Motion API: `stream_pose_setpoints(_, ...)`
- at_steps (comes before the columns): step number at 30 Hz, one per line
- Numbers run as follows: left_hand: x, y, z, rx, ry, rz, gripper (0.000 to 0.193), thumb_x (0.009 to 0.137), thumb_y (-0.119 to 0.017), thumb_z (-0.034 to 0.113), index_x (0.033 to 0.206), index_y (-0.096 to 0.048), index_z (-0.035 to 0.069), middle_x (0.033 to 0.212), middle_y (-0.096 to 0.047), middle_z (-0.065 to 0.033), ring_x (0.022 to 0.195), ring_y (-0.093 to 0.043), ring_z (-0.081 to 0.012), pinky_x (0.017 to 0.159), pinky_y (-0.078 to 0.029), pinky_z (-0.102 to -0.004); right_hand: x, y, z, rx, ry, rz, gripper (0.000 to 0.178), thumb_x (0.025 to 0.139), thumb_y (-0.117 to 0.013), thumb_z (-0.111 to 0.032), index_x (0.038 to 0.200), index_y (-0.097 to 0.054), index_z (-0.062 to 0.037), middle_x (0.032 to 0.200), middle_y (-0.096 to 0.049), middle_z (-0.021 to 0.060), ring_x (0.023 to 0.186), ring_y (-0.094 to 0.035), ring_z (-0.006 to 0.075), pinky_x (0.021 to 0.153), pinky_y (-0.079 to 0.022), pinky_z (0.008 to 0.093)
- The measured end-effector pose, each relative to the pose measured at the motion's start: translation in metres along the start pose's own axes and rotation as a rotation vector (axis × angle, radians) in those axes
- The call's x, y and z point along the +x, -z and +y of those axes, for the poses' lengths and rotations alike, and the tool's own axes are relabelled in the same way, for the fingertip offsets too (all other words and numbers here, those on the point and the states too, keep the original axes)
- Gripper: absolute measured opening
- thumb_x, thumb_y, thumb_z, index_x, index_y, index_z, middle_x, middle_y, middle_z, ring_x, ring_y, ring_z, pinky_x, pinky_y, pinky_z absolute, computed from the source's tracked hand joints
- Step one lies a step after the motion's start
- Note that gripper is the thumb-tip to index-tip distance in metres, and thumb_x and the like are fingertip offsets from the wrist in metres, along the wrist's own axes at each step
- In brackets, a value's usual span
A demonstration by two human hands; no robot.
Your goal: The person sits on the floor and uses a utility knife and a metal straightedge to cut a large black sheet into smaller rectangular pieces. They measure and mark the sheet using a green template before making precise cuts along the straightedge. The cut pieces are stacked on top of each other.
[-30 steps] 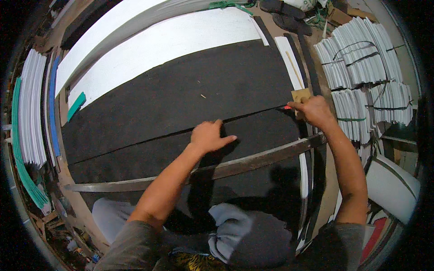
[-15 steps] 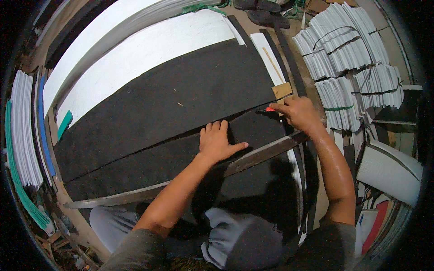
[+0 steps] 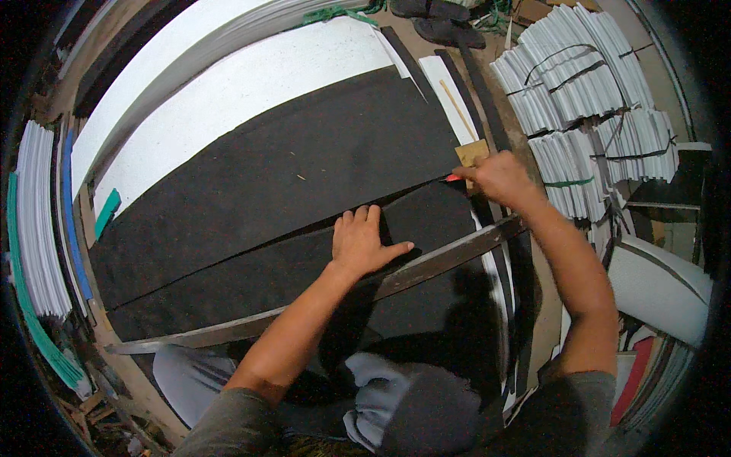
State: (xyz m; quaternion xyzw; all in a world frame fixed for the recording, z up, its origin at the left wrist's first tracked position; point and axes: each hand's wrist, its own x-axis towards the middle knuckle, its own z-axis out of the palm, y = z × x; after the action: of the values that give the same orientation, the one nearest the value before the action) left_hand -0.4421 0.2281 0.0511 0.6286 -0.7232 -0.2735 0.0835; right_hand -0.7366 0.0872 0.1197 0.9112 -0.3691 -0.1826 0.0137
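Brownish floor (image 3: 547, 297), black sheet (image 3: 282, 145) apparently on it, bundled white strips (image 3: 582, 87), dark sandals (image 3: 451, 33)

A workshop — tied bundles of thin white pieces (image 3: 590, 91) at two o'clock, large flat white sheets (image 3: 251, 84) at eleven.

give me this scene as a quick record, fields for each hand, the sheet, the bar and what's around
left hand: spread, palm down, on the near side of the slit, fingertips at its edge
right hand: gripping a small red tool near the slit's right end
sheet: wide flat black sheet, narrow dark slit running across it
bar: long narrow grey bar, lying across the sheet, nearer the person than the slit
far side: broad flat white sheet
right side: bundled stacks of thin white sheets
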Motion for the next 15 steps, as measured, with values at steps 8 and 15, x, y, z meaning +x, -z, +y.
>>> stream_pose_setpoints(8,0.037,0.002,0.000,-0.046,0.078,-0.207,0.088,0.074,-0.075,0.073,0.119,-0.063,-0.002,0.100,-0.074,-0.0204,0.095,-0.072,-0.0395,0.082,-0.057,-0.0509,-0.067,0.003,0.077,-0.080,-0.263,-0.007,0.033,0.092,-0.064,-0.021,0.124,-0.073,-0.0279,0.090,-0.072,0.0087,0.077,-0.071,0.0309,0.066,-0.054,0.0469)
stream_pose_setpoints(15,0.067,-0.018,0.039,-0.076,0.050,-0.210,0.092,0.075,-0.074,0.072,0.129,-0.061,-0.002,0.112,-0.071,-0.0223,0.108,-0.067,-0.0390,0.091,-0.053,-0.0501,-0.057,0.007,0.010,0.145,-0.202,0.215,0.033,0.089,-0.072,-0.031,0.123,-0.073,-0.0285,0.086,-0.067,0.0053,0.078,-0.068,0.0286,0.066,-0.054,0.0428)
